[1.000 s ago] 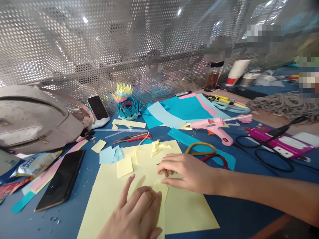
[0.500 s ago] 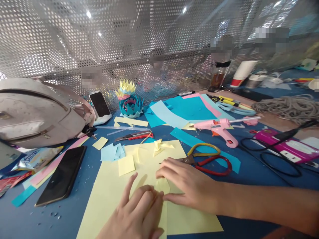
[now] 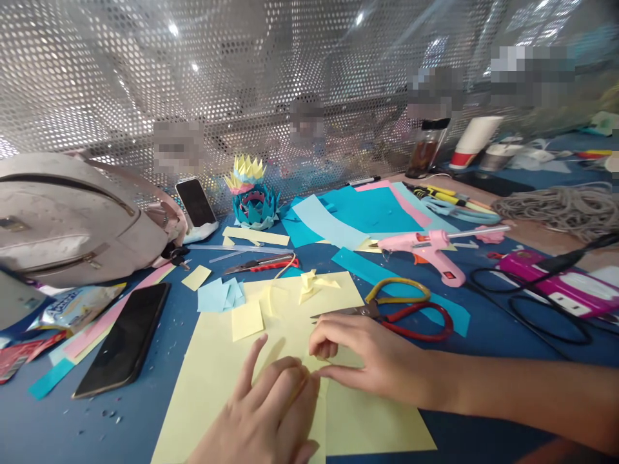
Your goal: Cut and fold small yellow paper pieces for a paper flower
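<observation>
A small piece of yellow paper is lying on the large yellow sheet, partly hidden between the two hands. The left hand is bunching its fingers over the sheet, little finger lifting away; the right hand is curling its fingers, thumb reaching out beneath with a narrow gap. Whether either is gripping the piece, I cannot tell. Scissors are lying across the sheet's right edge, a yellow square is resting toward its far left, and a black phone is lying left of it.
</observation>
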Action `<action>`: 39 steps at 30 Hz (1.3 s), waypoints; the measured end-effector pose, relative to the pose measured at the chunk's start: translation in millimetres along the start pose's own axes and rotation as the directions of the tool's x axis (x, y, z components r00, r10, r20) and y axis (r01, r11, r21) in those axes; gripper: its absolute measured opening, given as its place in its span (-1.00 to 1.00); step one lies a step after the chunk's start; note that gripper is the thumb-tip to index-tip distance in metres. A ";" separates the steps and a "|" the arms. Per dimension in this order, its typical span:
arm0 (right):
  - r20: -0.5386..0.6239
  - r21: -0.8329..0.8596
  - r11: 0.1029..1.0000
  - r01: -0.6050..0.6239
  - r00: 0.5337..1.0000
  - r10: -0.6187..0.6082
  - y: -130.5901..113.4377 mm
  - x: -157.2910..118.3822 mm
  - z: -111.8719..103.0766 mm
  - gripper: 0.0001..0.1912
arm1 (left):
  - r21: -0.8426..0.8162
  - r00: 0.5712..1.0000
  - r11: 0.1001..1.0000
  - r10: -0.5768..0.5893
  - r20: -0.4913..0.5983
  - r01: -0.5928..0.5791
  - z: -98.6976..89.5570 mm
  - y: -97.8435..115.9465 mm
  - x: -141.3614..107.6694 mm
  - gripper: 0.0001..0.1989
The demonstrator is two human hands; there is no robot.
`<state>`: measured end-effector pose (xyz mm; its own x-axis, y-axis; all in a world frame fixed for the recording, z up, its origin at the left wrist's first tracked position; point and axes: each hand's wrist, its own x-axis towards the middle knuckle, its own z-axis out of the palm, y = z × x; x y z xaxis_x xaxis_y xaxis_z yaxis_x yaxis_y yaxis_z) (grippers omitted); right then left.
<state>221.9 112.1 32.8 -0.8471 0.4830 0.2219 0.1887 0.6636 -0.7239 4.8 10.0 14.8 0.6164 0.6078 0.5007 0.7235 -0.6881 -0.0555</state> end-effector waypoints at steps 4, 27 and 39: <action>-0.009 0.014 1.000 0.018 1.000 -0.017 -0.9 2.7 -5.6 -0.94 | 0.018 0.999 0.999 0.026 0.033 -0.026 -1.8 -1.4 -0.5 -0.65; -0.013 -0.221 0.956 0.192 0.980 -0.200 10.4 -6.4 -1.0 -0.81 | -0.055 0.995 0.997 -0.064 -0.072 0.060 5.8 -0.3 -7.5 -0.78; 0.077 -0.434 0.857 0.278 0.959 -0.272 5.9 -10.0 7.9 -0.74 | -0.029 0.988 0.996 -0.084 -0.127 0.080 10.0 6.3 -5.4 -0.79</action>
<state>227.6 106.7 21.1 -0.9020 0.2388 0.3597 0.1419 0.9508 -0.2755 9.1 6.4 3.1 0.5094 0.6080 0.6090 0.7613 -0.6483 0.0104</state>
